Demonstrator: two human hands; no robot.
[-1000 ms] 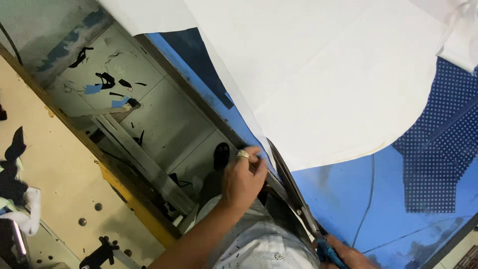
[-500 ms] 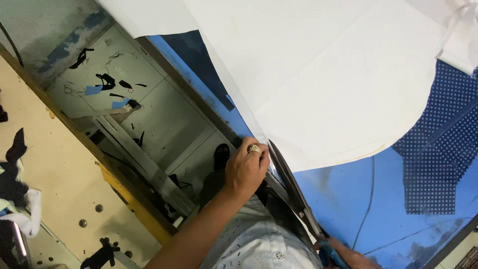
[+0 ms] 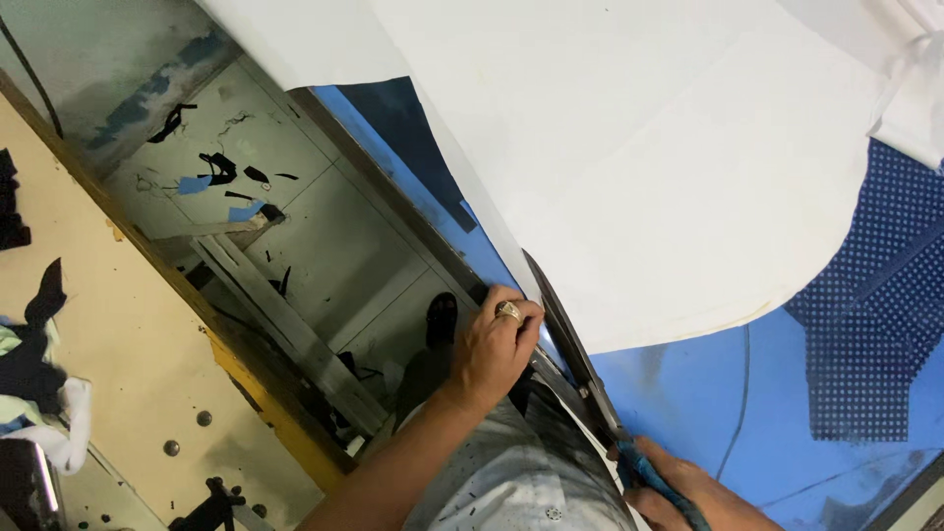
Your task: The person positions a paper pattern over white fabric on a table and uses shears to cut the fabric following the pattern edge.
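My left hand (image 3: 495,346), with a ring on one finger, is curled over the edge of the blue table (image 3: 688,393). Its fingertips lie next to the lower edge of a large white sheet (image 3: 649,167); I cannot tell whether they pinch the sheet. My right hand (image 3: 688,495) sits at the bottom of the view, closed around the blue handles of long scissors (image 3: 575,344). The dark blades run along the table edge towards the sheet, right beside my left fingertips.
A navy cloth with white dots (image 3: 870,334) lies on the table at the right. White cloth (image 3: 910,88) is bunched at the top right. Below the table are a tiled floor (image 3: 324,246) with dark scraps and a tan workbench (image 3: 108,364) with cloth pieces.
My left hand has shifted slightly along the table edge towards the white sheet. My right hand and the scissors stay about where they were.
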